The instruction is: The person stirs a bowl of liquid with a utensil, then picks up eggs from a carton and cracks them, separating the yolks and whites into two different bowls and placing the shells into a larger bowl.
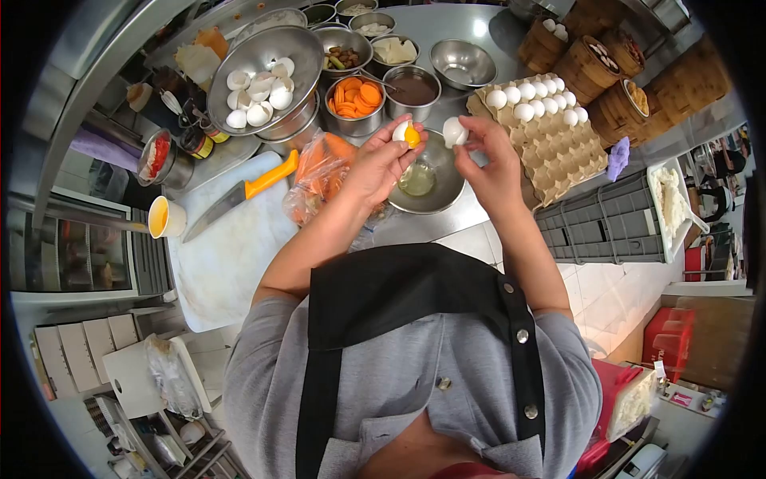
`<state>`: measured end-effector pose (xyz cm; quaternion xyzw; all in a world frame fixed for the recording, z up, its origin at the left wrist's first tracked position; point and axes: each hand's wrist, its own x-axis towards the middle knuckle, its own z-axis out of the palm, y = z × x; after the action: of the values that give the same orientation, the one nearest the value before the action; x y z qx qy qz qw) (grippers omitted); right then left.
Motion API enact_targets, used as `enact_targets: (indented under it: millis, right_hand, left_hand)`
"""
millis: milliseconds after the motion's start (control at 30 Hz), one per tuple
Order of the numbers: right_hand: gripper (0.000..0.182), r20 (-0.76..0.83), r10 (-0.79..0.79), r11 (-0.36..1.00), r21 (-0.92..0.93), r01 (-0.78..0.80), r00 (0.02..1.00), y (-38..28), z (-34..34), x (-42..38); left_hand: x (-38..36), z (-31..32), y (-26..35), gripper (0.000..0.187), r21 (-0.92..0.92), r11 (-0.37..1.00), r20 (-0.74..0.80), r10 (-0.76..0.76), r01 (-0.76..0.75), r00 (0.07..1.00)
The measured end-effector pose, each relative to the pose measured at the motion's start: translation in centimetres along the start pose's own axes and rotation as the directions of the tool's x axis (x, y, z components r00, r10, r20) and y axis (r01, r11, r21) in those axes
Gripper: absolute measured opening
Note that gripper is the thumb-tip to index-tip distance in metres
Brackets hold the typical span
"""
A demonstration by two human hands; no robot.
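Left hand [373,168] clamped on yolk-filled eggshell half [400,131], partly hidden in its grip; right hand [496,156] pinching second eggshell piece [455,132], interior unclear; both near metal bowl [449,191], left rim blocked, egg white [417,179] inside

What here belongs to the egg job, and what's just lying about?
Likely in the job: yolk-filled shell, other shell half, bowl of egg white, egg tray, bowl of shells, perhaps the paper cup.

Seemingly just lying about: knife, cutting board, carrot slices, bamboo baskets.
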<state>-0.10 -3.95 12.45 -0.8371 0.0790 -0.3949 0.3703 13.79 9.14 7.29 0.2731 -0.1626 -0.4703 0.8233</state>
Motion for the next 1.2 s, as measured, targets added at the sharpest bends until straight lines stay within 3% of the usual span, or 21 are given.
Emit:
enact_targets:
  millis: [67,100,167,333,367,433,533,567,633,833,967,1000,1067,1100,1133,1167,1200]
  right_hand:
    - [0.035,0.067,0.262,0.898,0.347,-0.269,0.963,1.0,0.8,-1.1]
    - [0.035,0.064,0.266,0.896,0.352,-0.271,0.962,1.0,1.0,-1.3]
    - [0.035,0.171,0.420,0.740,0.504,-0.445,0.891,1.1,1.3,-1.7]
    - [0.035,0.168,0.458,0.739,0.474,-0.479,0.873,3.1,2.5,-2.4]
    - [0.035,0.167,0.459,0.737,0.478,-0.478,0.873,3.4,2.7,-2.7]
    - [0.036,0.174,0.460,0.694,0.540,-0.475,0.870,4.0,3.3,-3.2]
    - [0.035,0.192,0.465,0.617,0.630,-0.472,0.864,5.0,4.0,-3.9]
    - [0.035,0.194,0.465,0.612,0.634,-0.472,0.864,5.2,4.0,-4.1]
    - [0.034,0.209,0.441,0.553,0.703,-0.448,0.873,5.4,4.0,-4.2]
    - [0.032,0.298,0.443,0.394,0.782,-0.482,0.845,5.9,3.5,-3.2]
    - [0.031,0.346,0.432,0.356,0.783,-0.510,0.833,5.1,2.1,-0.9]
    - [0.031,0.348,0.414,0.337,0.799,-0.497,0.841,4.9,1.5,0.1]
    - [0.031,0.326,0.390,0.345,0.816,-0.465,0.861,4.7,0.2,2.2]
    - [0.031,0.299,0.388,0.336,0.835,-0.436,0.872,4.4,-0.5,3.6]
    - [0.031,0.277,0.385,0.335,0.847,-0.413,0.880,4.7,-1.1,5.1]
    - [0.031,0.256,0.382,0.333,0.858,-0.391,0.888,5.4,-1.6,6.4]
    - [0.031,0.259,0.376,0.337,0.856,-0.392,0.890,6.4,-1.9,7.7]
  left_hand:
    - [-0.1,0.3,-0.1,0.045,0.028,1.000,0.002,0.000,0.000,1.000]
    - [-0.1,0.5,-0.2,0.046,0.037,0.999,-0.004,0.008,-0.007,1.000]
    - [-0.3,1.1,-0.4,0.047,0.052,0.999,-0.011,0.011,-0.010,1.000]
    - [-0.8,3.1,-1.0,0.049,0.258,0.963,-0.125,0.112,-0.077,0.986]
    - [-0.8,3.2,-1.3,0.049,0.263,0.962,-0.125,0.112,-0.075,0.986]
    - [-0.9,3.1,-1.8,0.049,0.521,0.846,-0.088,0.187,-0.115,0.978]
    - [-0.9,3.3,-2.0,0.049,0.577,0.809,-0.080,0.194,-0.113,0.978]
    - [-0.8,3.5,-2.0,0.049,0.580,0.807,-0.084,0.194,-0.111,0.977]
    - [-0.6,3.8,-2.1,0.043,0.366,0.927,-0.232,0.174,-0.080,0.957]
    - [0.1,1.6,-2.9,0.036,0.095,0.995,-0.348,0.068,-0.037,0.935]
    - [0.5,0.0,-4.6,0.034,0.134,0.989,-0.332,0.105,-0.063,0.937]
    - [0.6,-0.4,-5.1,0.035,0.384,0.922,-0.316,0.088,0.043,0.945]
    - [0.7,-1.7,-5.9,0.042,0.781,0.589,-0.282,0.040,0.205,0.959]
    - [0.7,-1.6,-6.0,0.042,0.781,0.593,-0.278,0.046,0.197,0.960]
    - [0.5,-1.4,-6.2,0.045,0.971,0.212,-0.129,0.075,0.111,0.989]
    - [0.3,-1.3,-6.3,0.048,0.979,-0.205,0.017,0.042,-0.008,0.999]
    - [0.1,-0.7,-6.1,0.050,0.979,-0.201,0.031,0.027,-0.025,0.999]
